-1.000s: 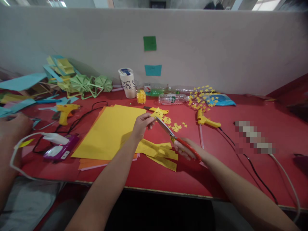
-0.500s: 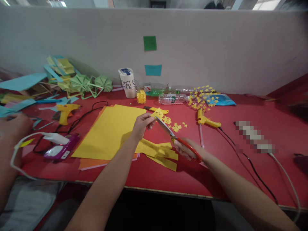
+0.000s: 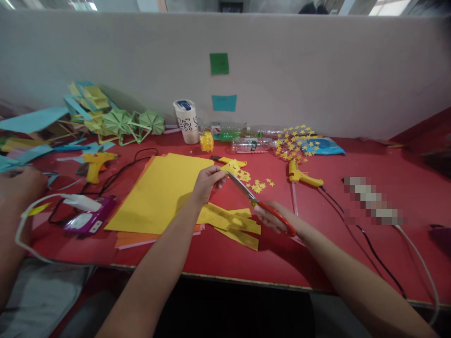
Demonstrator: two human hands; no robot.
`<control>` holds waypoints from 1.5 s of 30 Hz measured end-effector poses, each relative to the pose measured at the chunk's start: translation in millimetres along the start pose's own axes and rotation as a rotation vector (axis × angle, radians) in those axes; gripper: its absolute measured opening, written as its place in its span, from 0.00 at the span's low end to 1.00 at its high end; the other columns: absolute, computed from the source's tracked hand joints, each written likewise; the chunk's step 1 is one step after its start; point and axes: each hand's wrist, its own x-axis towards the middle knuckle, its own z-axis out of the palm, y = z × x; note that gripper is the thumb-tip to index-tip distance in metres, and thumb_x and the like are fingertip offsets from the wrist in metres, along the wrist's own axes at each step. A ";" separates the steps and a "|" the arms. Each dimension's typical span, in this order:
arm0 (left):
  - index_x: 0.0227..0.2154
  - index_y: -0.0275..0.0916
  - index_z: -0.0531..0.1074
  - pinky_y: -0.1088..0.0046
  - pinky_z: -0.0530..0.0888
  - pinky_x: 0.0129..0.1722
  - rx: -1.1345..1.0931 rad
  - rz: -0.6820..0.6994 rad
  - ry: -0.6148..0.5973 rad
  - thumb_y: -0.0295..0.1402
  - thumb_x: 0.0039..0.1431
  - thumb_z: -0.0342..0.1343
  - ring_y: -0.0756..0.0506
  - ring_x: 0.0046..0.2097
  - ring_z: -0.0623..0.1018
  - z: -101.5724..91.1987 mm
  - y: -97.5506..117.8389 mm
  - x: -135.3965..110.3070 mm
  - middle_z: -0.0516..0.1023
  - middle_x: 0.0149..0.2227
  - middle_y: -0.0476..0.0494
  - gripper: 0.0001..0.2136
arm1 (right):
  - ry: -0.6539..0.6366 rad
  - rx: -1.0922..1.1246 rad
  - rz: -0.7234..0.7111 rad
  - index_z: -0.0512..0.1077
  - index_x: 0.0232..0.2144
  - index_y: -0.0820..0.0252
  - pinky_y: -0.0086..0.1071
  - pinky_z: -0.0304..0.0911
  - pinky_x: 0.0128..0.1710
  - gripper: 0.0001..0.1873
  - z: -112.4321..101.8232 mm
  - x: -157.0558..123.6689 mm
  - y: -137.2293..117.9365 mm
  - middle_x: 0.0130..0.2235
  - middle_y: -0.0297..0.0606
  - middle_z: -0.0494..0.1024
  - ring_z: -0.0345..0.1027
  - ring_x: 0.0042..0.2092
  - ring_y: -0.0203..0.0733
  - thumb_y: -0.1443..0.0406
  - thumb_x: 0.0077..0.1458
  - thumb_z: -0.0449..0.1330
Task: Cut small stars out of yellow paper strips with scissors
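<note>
My left hand (image 3: 209,182) pinches a small piece of yellow paper (image 3: 230,167) between thumb and fingertips; its exact outline is hard to make out. Wrapped round the red handles of the scissors (image 3: 273,212), my right hand (image 3: 269,217) holds them with the blades pointing up and left. The blade tips meet the paper at my left fingertips. Several small yellow paper stars (image 3: 259,186) lie just beyond the blades. Under my left wrist is a stack topped by a yellow sheet (image 3: 158,192), and cut yellow strips (image 3: 243,227) lie between my forearms.
A yellow glue gun (image 3: 305,178) with a black cord lies right; another glue gun (image 3: 93,166) and a purple power socket (image 3: 89,216) are left. Behind stand a white tumbler (image 3: 186,122), plastic bottles (image 3: 252,145) and a star cluster (image 3: 296,143). Another person's hand (image 3: 24,185) is far left.
Almost nothing differs. My hands, the scissors and the paper stay in nearly the same place, with only a slight shift at the fingertips.
</note>
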 end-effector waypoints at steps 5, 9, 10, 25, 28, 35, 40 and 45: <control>0.17 0.36 0.66 0.81 0.59 0.15 0.008 0.013 0.000 0.34 0.42 0.57 0.57 0.16 0.64 -2.4 -2.4 1.3 0.68 0.16 0.53 0.08 | 0.011 0.008 0.006 0.55 0.19 0.57 0.23 0.45 0.09 0.27 1.1 -0.8 -1.7 0.13 0.23 0.53 0.46 0.12 0.25 0.41 0.45 0.55; 0.17 0.36 0.66 0.81 0.59 0.15 0.019 0.018 0.006 0.34 0.42 0.57 0.57 0.15 0.63 -2.1 -1.7 1.7 0.67 0.16 0.53 0.08 | 0.008 0.021 0.008 0.55 0.18 0.57 0.23 0.45 0.09 0.28 0.9 -1.0 -2.2 0.14 0.23 0.53 0.44 0.12 0.25 0.41 0.44 0.56; 0.17 0.36 0.66 0.81 0.59 0.15 0.021 0.017 0.010 0.34 0.42 0.57 0.57 0.15 0.63 -1.9 -1.5 1.6 0.67 0.15 0.53 0.08 | 0.008 0.019 0.006 0.55 0.18 0.57 0.23 0.45 0.09 0.28 0.7 -0.8 -2.0 0.14 0.23 0.53 0.44 0.12 0.25 0.41 0.45 0.56; 0.16 0.36 0.66 0.81 0.59 0.15 0.027 0.022 0.009 0.33 0.42 0.57 0.57 0.15 0.63 -3.3 -2.1 1.8 0.67 0.15 0.53 0.08 | 0.009 -0.014 0.035 0.53 0.18 0.56 0.24 0.45 0.09 0.27 0.2 -0.8 -0.7 0.14 0.24 0.52 0.43 0.13 0.25 0.43 0.46 0.56; 0.16 0.36 0.65 0.81 0.60 0.15 0.023 0.022 0.012 0.33 0.42 0.57 0.57 0.15 0.63 -3.0 -1.8 1.2 0.67 0.15 0.53 0.08 | 0.008 -0.016 0.047 0.54 0.18 0.57 0.24 0.45 0.09 0.27 0.4 -0.7 -1.7 0.14 0.23 0.52 0.43 0.12 0.25 0.42 0.46 0.55; 0.17 0.36 0.66 0.81 0.59 0.14 0.002 0.012 0.014 0.33 0.42 0.57 0.57 0.15 0.63 -2.3 -3.1 2.0 0.67 0.15 0.52 0.08 | -0.008 -0.005 0.047 0.54 0.18 0.56 0.24 0.46 0.08 0.26 -0.9 0.0 -1.9 0.13 0.23 0.52 0.43 0.12 0.25 0.43 0.47 0.56; 0.16 0.36 0.65 0.81 0.60 0.15 0.021 0.018 0.018 0.33 0.41 0.56 0.57 0.15 0.63 -2.4 -2.4 2.2 0.67 0.14 0.53 0.08 | -0.002 0.004 0.052 0.54 0.18 0.57 0.23 0.45 0.08 0.28 -0.5 1.0 -0.3 0.13 0.22 0.51 0.42 0.12 0.24 0.41 0.45 0.56; 0.15 0.35 0.67 0.80 0.59 0.16 0.067 0.035 0.013 0.34 0.41 0.56 0.57 0.16 0.64 -2.8 -2.3 1.6 0.67 0.15 0.52 0.08 | -0.003 0.026 0.037 0.55 0.19 0.58 0.22 0.46 0.08 0.29 1.0 3.6 4.2 0.14 0.22 0.52 0.44 0.12 0.24 0.40 0.43 0.55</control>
